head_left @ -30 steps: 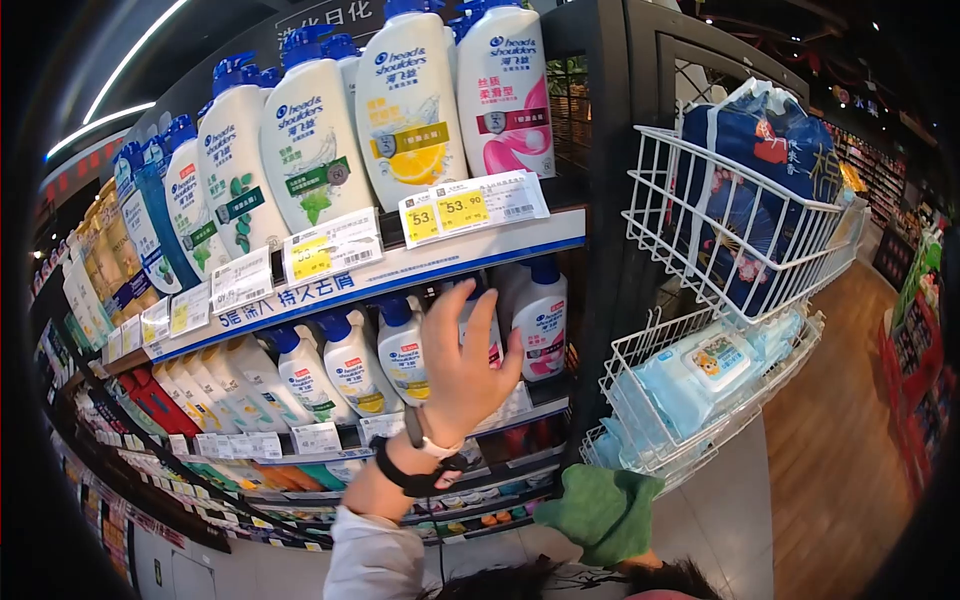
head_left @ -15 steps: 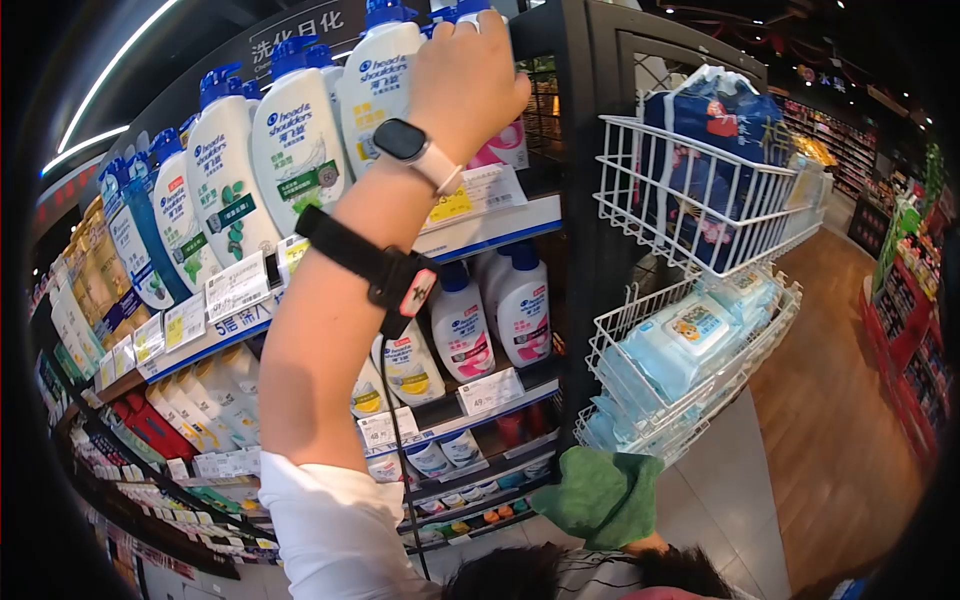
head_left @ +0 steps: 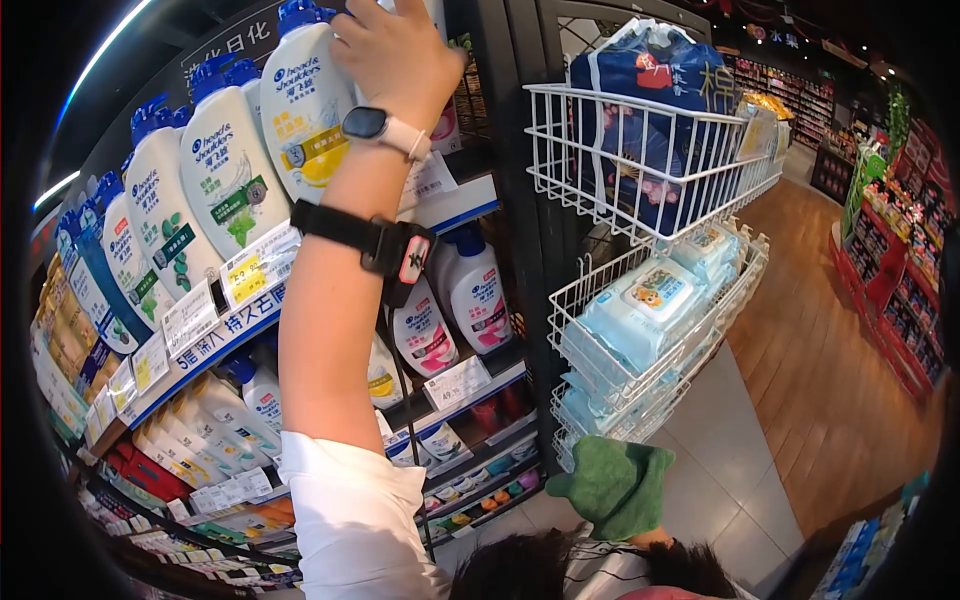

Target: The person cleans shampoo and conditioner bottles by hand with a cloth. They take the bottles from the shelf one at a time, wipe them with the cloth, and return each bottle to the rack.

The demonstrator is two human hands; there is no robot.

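Note:
My left hand (head_left: 400, 65), with a watch on its wrist, reaches to the top shelf. Its bent fingers are around the upper part of a white shampoo bottle (head_left: 432, 10), mostly hidden behind the hand and cut off by the upper edge. Just left of my fingers stands a shampoo bottle with a yellow label (head_left: 300, 110) and a blue pump. More white pump bottles (head_left: 225, 160) line up further left. Low in front of me, a green cloth (head_left: 615, 485) covers my right hand (head_left: 655, 538), whose fingers are hidden inside it.
Right of the shelf post hang a white wire basket (head_left: 650, 115) with dark blue packs (head_left: 645, 150) and a lower one with light blue wipes packs (head_left: 640, 310). Price tags (head_left: 258, 270) run along the shelf edge. A wooden aisle floor (head_left: 780, 350) lies at right.
The view has shifted, so shelf and baskets appear further left. My left hand sits slightly higher and further left in view, its fingers more spread. My right hand keeps the cloth.

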